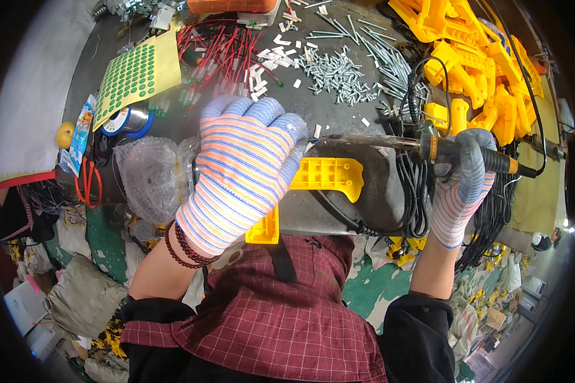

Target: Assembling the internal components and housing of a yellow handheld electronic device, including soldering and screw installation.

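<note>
Both of my hands wear striped knit gloves with grey-blue fingers. My left hand is closed over a yellow plastic housing half, its fingers curled and thumb drawn toward them. Whatever the fingertips pinch is hidden. Ribs show inside the housing, and a lower yellow piece sticks out below the palm. In my right hand is a soldering iron, held level around its dark handle. Its metal barrel points left, with the tip close to my left fingertips. A cord leaves the handle's right end.
Screws, red-wired LEDs and white bits lie across the far bench. Yellow housings are piled far right. Black cables hang over the front edge. Leftward are a sticker sheet, solder spool, red-handled tool and plastic wrap.
</note>
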{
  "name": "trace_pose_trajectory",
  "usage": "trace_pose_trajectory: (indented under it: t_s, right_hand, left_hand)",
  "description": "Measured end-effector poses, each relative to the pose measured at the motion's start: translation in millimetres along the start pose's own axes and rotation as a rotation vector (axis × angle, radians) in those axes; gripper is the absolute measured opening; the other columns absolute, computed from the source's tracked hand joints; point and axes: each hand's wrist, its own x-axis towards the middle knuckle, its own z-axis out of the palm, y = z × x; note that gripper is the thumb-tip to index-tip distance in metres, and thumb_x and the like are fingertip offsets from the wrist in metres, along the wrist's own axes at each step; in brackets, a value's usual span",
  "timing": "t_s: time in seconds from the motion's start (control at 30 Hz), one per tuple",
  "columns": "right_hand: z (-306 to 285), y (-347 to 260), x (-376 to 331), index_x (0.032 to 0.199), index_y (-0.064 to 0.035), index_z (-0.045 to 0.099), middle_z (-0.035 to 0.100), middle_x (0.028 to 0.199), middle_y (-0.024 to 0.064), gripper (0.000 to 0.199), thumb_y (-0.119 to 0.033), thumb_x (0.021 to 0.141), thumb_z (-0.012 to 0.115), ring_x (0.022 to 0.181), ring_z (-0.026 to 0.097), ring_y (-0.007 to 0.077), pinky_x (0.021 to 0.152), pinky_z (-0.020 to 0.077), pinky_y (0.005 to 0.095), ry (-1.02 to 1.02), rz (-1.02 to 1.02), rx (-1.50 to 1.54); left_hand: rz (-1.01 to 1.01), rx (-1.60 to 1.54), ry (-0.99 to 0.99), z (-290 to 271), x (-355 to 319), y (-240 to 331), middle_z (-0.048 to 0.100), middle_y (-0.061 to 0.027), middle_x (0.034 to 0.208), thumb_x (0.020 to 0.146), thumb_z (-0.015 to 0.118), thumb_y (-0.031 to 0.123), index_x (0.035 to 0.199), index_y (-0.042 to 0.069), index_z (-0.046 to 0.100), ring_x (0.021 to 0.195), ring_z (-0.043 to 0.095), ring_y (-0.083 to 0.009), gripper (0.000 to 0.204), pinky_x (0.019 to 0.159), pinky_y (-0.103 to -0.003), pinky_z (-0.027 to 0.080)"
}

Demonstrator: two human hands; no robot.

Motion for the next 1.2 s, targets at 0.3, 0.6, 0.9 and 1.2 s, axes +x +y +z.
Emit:
trace_pose_trajectory:
  t_s: [0.3,0.6,0.9,1.2]
  right_hand:
    - [7.8,-6.2,-3.5,0.101,-0.0096,0.060,0.058,0.094,0.0004,0.020,-0.022,0.088,0.067,0.078,0.058,0.0095,0.064,0.0489,0.0224,0.077,-0.116,0.037]
    - [22.1,-22.2,-26.1,0.098,-0.0070,0.058,0.058,0.085,0.0035,0.022,-0.021,0.085,0.069,0.063,0.055,0.0099,0.053,0.0466,0.0220,-0.075,0.220,0.307]
    - [36.5,-17.2,-31.7,0.096,-0.0064,0.059,0.059,0.083,0.0034,0.022,-0.020,0.083,0.071,0.061,0.058,0.0104,0.050,0.0482,0.0217,-0.136,0.234,0.356]
    - [41.4,-14.4,-33.5,0.096,-0.0056,0.059,0.058,0.084,0.0038,0.021,-0.018,0.083,0.071,0.063,0.057,0.0106,0.052,0.0482,0.0213,-0.089,0.223,0.320]
  left_hand:
    - [-0.200,-0.127,0.192,-26.6,-32.8,0.3,0.066,-0.0067,0.083,0.078,0.076,0.012,0.088,0.010,0.067,0.081,0.062,-0.0277,0.014,0.075,-0.039,0.049]
    - [-0.418,-0.155,0.101,-33.8,-74.3,1.1,0.070,-0.0055,0.093,0.083,0.076,0.006,0.099,0.006,0.066,0.084,0.063,-0.0213,0.019,0.083,-0.035,0.050]
    - [-0.152,-0.022,0.117,-17.3,-55.6,-10.9,0.063,-0.0065,0.082,0.071,0.080,0.015,0.086,0.012,0.069,0.078,0.060,-0.0307,0.019,0.071,-0.043,0.045]
    - [-0.118,0.032,0.067,-22.3,-52.8,-13.0,0.060,-0.0056,0.086,0.070,0.079,0.018,0.089,0.016,0.070,0.084,0.059,-0.0299,0.021,0.076,-0.046,0.044]
